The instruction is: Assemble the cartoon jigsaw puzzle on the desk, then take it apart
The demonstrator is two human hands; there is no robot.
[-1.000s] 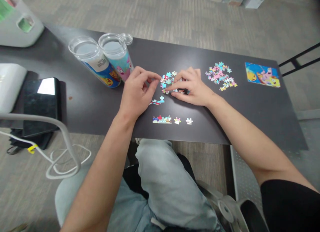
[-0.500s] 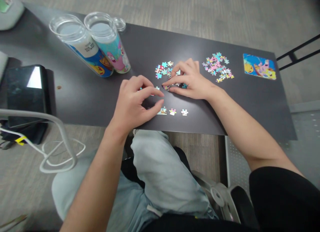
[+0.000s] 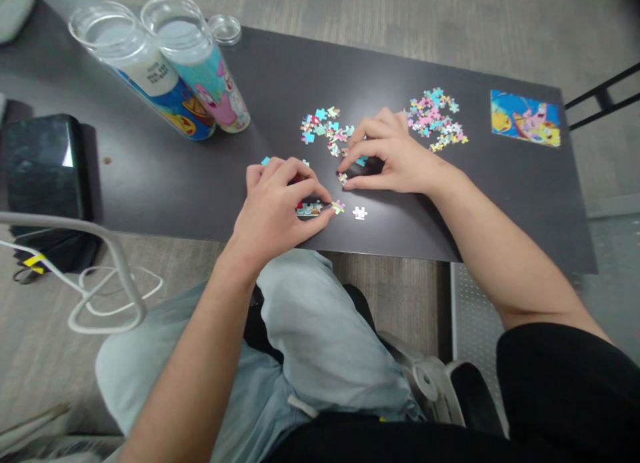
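Note:
My left hand [image 3: 285,200] is curled low over the desk, its thumb and index fingertip closed at the edge of a pink and green puzzle piece [image 3: 339,207]. Joined pieces [image 3: 309,209] in a short strip show partly under that hand. Between the thumb and index finger of my right hand [image 3: 387,153] is a small yellow and pink puzzle piece [image 3: 343,178], just beyond the left fingertips. A pale puzzle piece [image 3: 360,213] lies apart to the right. Loose pieces [image 3: 320,124] are spread behind both hands, some hidden by the right fingers.
A second pile of pieces [image 3: 434,120] and a picture card [image 3: 525,118] lie at the right. Two clear-topped cylinders [image 3: 220,96] stand at the back left near a round lid [image 3: 225,30]. A black device [image 3: 43,166] rests at the left of the dark desk [image 3: 400,233].
My right hand has drawn its piece rightward and nearer me. My left thumb and finger have come down onto the pink and green piece, which has turned slightly. The view has shifted a little.

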